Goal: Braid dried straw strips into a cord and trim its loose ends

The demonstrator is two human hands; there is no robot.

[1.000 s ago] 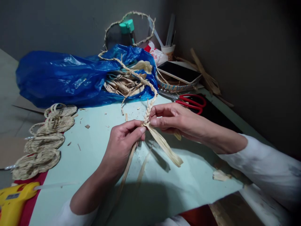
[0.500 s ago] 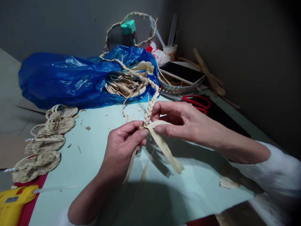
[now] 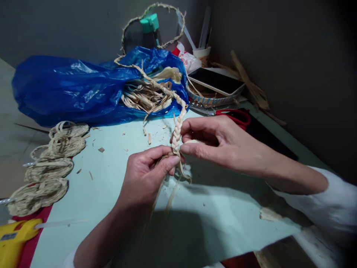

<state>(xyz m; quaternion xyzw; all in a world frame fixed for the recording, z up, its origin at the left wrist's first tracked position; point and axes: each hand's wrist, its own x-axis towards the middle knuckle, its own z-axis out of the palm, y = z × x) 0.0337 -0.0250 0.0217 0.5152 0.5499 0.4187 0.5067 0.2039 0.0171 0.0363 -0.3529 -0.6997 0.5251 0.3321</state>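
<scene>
Above the table (image 3: 223, 223), the near end of a plaited fiber braid (image 3: 176, 136) is pinched by the fingers of the left hand (image 3: 146, 167). Beside it, a pale strip (image 3: 193, 141) is half hidden by the curled fingers of the right hand (image 3: 224, 141); whether it is pinched cannot be told. Farther off, a blue plastic bag (image 3: 64, 87) is crossed by the braid.

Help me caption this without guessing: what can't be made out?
All in the head view:
Braid: lower end partly hidden by the left hand.
Scissors: partly hidden behind the right hand.
Glue gun: cut off by the left edge.
Its label: too small and blurred.
</scene>
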